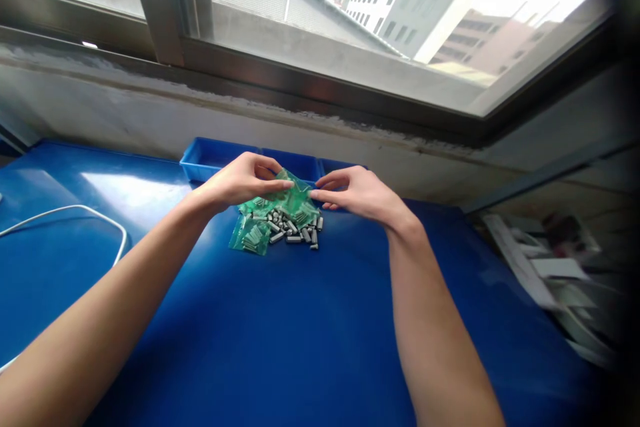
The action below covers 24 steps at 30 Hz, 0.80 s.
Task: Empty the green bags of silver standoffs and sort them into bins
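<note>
Between both hands is a green clear plastic bag (296, 196), raised over a small heap. My left hand (245, 179) pinches its upper left part between thumb and fingers. On the opposite side my right hand (353, 192) has thumb and fingers closed on the bag's right edge. Below lies a pile of short silvery metal cylinders (295, 230), loose on the blue table (300, 333). At the pile's left rests another green bag (251, 235) with several slim metal pieces inside. More green bags are partly hidden beneath the held one.
Blue plastic bins (220, 151) stand in a row behind the hands, against the wall below the window. A white cable (95, 211) curves over the table at the left. Blurred papers or boxes (555, 267) are off to the right.
</note>
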Available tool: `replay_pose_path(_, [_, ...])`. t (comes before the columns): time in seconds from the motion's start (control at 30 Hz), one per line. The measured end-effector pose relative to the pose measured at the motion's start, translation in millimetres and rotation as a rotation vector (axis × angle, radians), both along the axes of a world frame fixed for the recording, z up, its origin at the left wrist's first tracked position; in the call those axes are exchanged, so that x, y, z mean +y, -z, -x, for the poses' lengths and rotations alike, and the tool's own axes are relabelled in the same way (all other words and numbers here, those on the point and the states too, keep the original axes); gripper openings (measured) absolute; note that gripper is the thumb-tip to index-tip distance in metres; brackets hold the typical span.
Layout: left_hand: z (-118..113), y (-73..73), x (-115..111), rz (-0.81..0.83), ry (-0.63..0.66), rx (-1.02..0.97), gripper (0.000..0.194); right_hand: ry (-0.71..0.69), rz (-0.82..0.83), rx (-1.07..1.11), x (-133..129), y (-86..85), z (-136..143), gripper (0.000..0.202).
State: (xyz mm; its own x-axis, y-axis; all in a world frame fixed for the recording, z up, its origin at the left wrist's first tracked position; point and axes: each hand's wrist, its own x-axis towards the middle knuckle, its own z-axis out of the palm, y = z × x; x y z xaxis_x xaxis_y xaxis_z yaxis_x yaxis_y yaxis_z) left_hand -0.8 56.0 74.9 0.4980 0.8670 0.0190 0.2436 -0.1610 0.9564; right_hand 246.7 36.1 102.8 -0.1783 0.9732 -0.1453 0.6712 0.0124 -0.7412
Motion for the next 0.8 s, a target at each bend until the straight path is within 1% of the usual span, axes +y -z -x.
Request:
replay_pose_path(0.1, [-6.8,0.8,-3.1,0.059,0.018,-0.080,0.053,-0.112,0.091,0.163,-5.6,-11.9,-2.3,0.044])
replay_pose_path(0.17, [-11.7,2.9,-4.8,0.075,0.022,-0.125,0.054,-0.166,0.163,0.271,-7.5,-14.7,-5.8,0.045])
replay_pose_path(0.27, [-21.2,8.7,-7.9,0.065,-0.013,-0.187,0.054,-0.175,0.206,0.380,-6.6,-12.4,-13.7,0.051])
replay_pose_path(0.37, [-32.9,15.5,-12.0,0.028,-0.052,-0.189,0.052,-0.162,0.164,0.401,-2.1,-7.3,-22.6,0.047])
replay_pose_path(0.43, [-39.5,19.5,-14.7,-0.080,-0.120,-0.089,0.047,-0.114,0.107,0.389,1.6,-5.1,-29.2,0.043])
replay_pose_path(0.5, [-43.3,23.2,-16.6,-0.243,-0.188,0.073,0.041,-0.032,0.049,0.381,5.5,-3.7,-37.1,0.042])
replay_pose_path(0.57, [-44.3,26.8,-17.6,-0.409,-0.204,0.255,0.039,0.066,-0.014,0.389,9.5,-1.7,-46.2,0.042])
replay_pose_path(0.63, [-43.6,30.2,-18.0,-0.538,-0.153,0.417,0.040,0.171,-0.086,0.423,13.8,2.6,-55.5,0.041])
replay_pose_path(0.7, [-42.8,32.9,-18.6,-0.620,-0.087,0.535,0.044,0.270,-0.152,0.450,18.8,9.7,-64.0,0.039])
replay_pose_path(0.8, [-43.0,34.7,-20.2,-0.651,-0.012,0.621,0.052,0.386,-0.218,0.381,26.3,22.4,-74.1,0.037])
